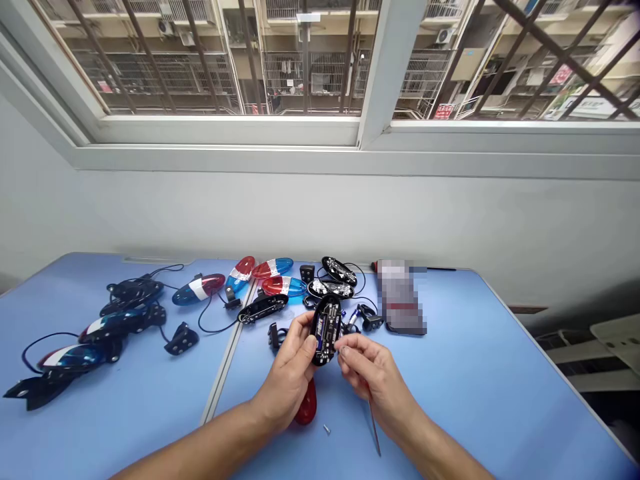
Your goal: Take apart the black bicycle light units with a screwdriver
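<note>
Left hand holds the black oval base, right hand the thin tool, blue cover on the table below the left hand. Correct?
No. The cover below the left hand is red, not blue; the head view shows it. The rest stands: the left hand holds the black oval base, the right hand the thin tool.

1. A pale grey wall (450, 220) runs behind the desk (475, 380), plain and bare.
2. The desk has a blue top; a pale seam (220, 387) splits it into two slabs.
3. Above the wall sits a wide window (225, 60) with a white frame (373, 73) and a deep sill (320, 160).
4. Dark metal bars (545, 47) cross the glass on the outside.
5. Beyond them stand apartment blocks (300, 73) with caged balconies.
6. Soft daylight fills the room.
7. To the right, past the desk edge, a pale slatted object (617, 333) stands low; what it is cannot be told.
</note>
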Action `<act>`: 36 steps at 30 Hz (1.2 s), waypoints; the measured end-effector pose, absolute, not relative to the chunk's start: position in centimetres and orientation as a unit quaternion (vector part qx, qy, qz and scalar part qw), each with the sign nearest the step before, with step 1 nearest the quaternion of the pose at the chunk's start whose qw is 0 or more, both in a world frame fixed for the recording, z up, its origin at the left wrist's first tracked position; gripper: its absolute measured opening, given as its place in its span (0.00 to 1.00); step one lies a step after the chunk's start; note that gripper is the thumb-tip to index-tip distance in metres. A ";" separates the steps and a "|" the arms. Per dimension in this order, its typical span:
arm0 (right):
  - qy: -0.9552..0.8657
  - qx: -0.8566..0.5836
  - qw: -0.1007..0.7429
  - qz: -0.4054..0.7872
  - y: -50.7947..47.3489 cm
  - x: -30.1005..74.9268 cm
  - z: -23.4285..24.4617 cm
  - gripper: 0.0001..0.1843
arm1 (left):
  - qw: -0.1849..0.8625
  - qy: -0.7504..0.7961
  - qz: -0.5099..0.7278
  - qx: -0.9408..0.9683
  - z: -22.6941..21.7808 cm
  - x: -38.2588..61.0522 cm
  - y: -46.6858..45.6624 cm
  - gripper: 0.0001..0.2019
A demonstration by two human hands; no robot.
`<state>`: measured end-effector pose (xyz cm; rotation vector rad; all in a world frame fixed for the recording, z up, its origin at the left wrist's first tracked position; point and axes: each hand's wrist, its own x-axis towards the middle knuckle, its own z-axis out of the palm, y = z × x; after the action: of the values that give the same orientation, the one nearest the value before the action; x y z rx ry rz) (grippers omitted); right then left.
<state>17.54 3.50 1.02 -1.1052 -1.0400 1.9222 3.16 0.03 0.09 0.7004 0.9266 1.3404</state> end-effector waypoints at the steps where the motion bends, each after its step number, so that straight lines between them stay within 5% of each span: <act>1: -0.417 -0.422 0.345 0.728 3.4 17.5 1.0 0.26 | 0.641 0.401 0.584 0.295 0.3 3.2 0.1 0.21; 6: -0.483 -0.429 0.389 0.657 2.7 17.2 0.8 0.30 | 0.625 0.402 0.597 0.302 0.4 3.2 0.3 0.20; 11: -0.440 -0.390 0.339 0.734 2.7 16.9 0.9 0.44 | 0.531 0.451 0.595 0.400 -0.9 2.9 0.1 0.20; 21: -0.412 -0.413 0.376 0.720 3.6 17.4 1.3 0.24 | 0.539 0.471 0.579 0.390 -0.6 3.4 0.0 0.23; 30: -0.475 -0.431 0.363 0.676 2.6 17.0 0.8 0.31 | 0.483 0.452 0.602 0.447 -2.1 3.3 0.0 0.19; 36: -0.457 -0.442 0.399 0.661 3.6 17.4 1.2 0.20 | 0.511 0.428 0.604 0.437 -1.6 3.4 -0.1 0.19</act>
<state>17.35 3.62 1.20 -1.1196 -1.1561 1.6727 3.41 -0.15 -1.63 1.0509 1.0305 1.4524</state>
